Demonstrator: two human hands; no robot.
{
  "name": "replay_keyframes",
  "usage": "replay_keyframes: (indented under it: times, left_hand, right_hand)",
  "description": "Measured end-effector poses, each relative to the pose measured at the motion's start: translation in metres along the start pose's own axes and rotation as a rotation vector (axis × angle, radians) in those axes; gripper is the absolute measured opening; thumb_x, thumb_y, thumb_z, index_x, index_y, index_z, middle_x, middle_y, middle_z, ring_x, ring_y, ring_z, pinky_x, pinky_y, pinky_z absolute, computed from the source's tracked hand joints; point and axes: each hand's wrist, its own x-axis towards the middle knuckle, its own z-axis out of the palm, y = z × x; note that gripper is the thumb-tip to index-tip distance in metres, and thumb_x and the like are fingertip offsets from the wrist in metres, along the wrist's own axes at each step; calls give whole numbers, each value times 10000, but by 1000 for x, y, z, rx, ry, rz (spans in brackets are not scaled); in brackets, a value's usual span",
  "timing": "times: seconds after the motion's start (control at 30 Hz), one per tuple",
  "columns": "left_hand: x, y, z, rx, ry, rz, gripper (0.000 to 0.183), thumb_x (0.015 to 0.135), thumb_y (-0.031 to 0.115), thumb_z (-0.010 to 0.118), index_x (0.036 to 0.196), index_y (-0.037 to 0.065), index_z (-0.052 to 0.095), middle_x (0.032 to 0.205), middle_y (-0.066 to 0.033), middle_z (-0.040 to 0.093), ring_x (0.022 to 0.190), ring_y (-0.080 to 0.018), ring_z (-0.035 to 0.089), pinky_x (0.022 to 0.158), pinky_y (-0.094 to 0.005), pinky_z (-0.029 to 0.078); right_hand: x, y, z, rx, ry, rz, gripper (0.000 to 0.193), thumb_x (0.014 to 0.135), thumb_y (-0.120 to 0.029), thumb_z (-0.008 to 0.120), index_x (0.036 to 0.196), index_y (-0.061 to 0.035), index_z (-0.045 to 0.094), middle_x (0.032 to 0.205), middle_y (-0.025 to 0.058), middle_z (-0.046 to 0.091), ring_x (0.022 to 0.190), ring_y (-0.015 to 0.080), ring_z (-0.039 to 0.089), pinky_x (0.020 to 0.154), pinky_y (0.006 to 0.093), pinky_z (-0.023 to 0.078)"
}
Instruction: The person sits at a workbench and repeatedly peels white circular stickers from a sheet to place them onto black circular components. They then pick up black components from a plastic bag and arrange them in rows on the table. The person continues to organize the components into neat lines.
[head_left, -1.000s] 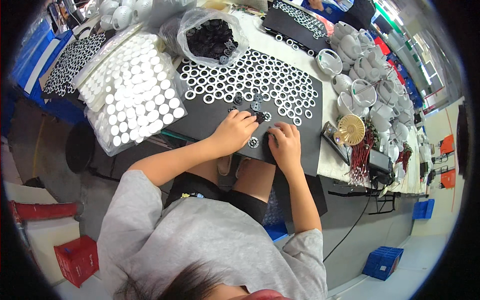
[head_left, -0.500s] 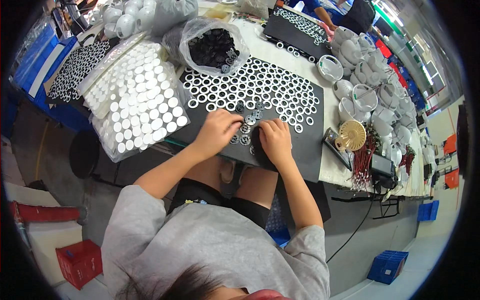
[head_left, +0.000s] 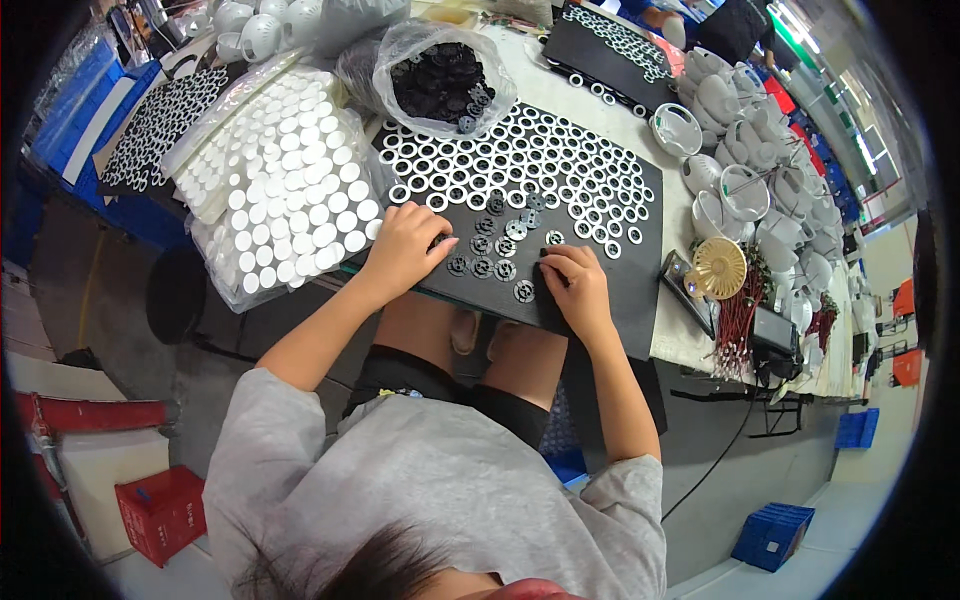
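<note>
- Left hand (head_left: 400,250) sits on the near edge of the black mat (head_left: 640,290), fingers curled down, fingertips touching the mat right next to the small dark grey discs (head_left: 490,262). Can't tell if its grip has anything pinched in it, the fingers hide that.
- Right hand (head_left: 578,288) is just at 3 o'clock of that disc cluster, also resting on the mat. Thumb and forefinger look closed together near one disc at about 9 o'clock of the hand, but honestly can't tell if the grip is really on a piece.
- So the dark discs lie between the two hands, a loose bunch in a few short rows, touching or nearly touching both sets of fingertips.
- At 12 o'clock from the hands, the mat is packed with rows of white rings (head_left: 520,165).
- Further at 12, a clear plastic bag of black parts (head_left: 440,85) stands open.
- At 9 to 10 o'clock of the left hand there's a bagged stack of sheets with white round pads (head_left: 280,200).
- At 3 o'clock of the right hand: a round gold-coloured grille (head_left: 718,268), red wires (head_left: 740,320), and piles of white plastic shells (head_left: 770,190) along the tabletop (head_left: 680,340).
- Blue crates (head_left: 770,535) sit on the grey floor at 5 o'clock, a red crate (head_left: 160,515) at 8.
</note>
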Motion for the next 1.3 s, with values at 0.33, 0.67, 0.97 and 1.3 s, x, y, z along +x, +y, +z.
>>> replay_keyframes:
  times: [0.33,0.67,0.97,1.3]
  left_hand:
    - [24,19,16,59,-4,135,265,760,158,603,1006,61,586,1145,-79,521,1064,-243,462,870,-371,336]
    - [34,19,41,280,-116,304,340,780,278,585,1018,35,570,1160,-118,511,1164,-252,403,922,-444,295]
    - [22,19,42,198,-110,331,357,773,298,595,1016,37,579,1161,-126,529,1135,-242,435,933,-447,287]
    - [18,30,30,137,-161,305,370,779,250,594,1076,36,542,1167,-116,531,1150,-231,442,941,-442,278]
  right_hand:
    - [16,1,8,-154,83,-65,171,683,-6,609,851,-38,607,982,77,600,851,264,552,746,356,446]
    - [36,14,25,-297,0,-202,206,677,-59,606,883,-64,610,965,41,608,899,215,537,757,340,418]
    - [42,14,25,-296,-19,-132,189,680,-65,624,866,-63,589,840,48,588,830,231,535,753,357,423]
    - [33,10,19,197,-43,195,124,726,-27,607,838,-35,556,769,120,589,698,299,583,612,375,460]
